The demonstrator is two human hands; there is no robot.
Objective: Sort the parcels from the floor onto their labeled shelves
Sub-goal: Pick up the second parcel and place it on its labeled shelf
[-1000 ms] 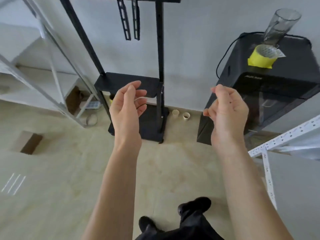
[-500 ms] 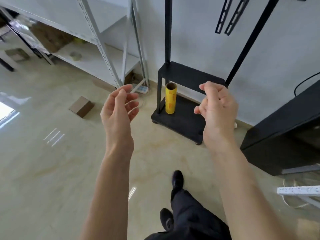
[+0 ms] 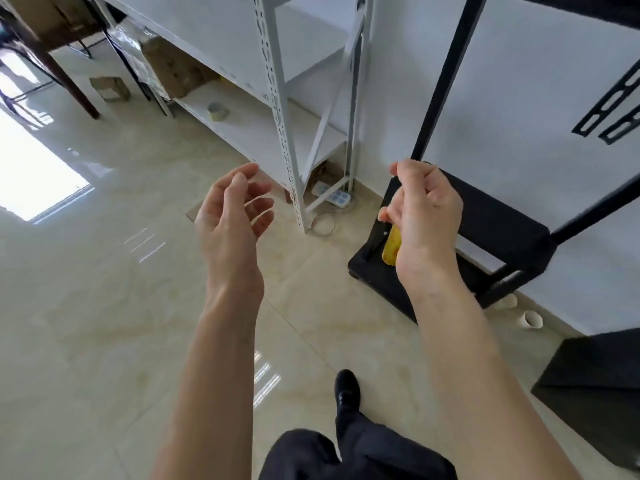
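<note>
View looks down from the wearer's head. Nearest, bottom centre: dark trouser leg and a black shoe (image 3: pixel 347 388) on a glossy cream tiled floor (image 3: pixel 86 306).

Two bare forearms reach fwd. Left hand (image 3: pixel 232 216) is mid-frame, palm turned inward, fingers (image 3: pixel 258 202) loosely spread and curved, holding nothing. Right hand (image 3: pixel 424 216) sits to its right at about the same height, fingers curled in toward the palm in a loose fist; nothing seen in it, though the palm side is hidden.

Just behind the right hand, a black stand (image 3: pixel 498 233) w/ a low base; a yellow roll (image 3: pixel 391 247) peeks out beside the wrist, on that base. Two small pale tubes (image 3: pixel 531 318) lie on the floor to its right.

Centre, further back: a white metal shelving unit (image 3: pixel 277 98). Its lowest shelf carries a roll of tape (image 3: pixel 217 111); a brown cardboard box (image 3: pixel 173 69) sits further left on it. A white power strip (image 3: pixel 330 195) lies on the floor under the unit's right end.

Far left, well apart from the hands: a small cardboard parcel (image 3: pixel 110 88) on the floor near dark table legs. A flat corner of brown card (image 3: pixel 192 214) shows on the floor behind the left hand; mostly hidden.

Judgement: the parcel looks like light, stiff card, prob. easy for two hands; take it by opposite side faces, palms flat. Weight unknown. Label not readable from here.
</note>
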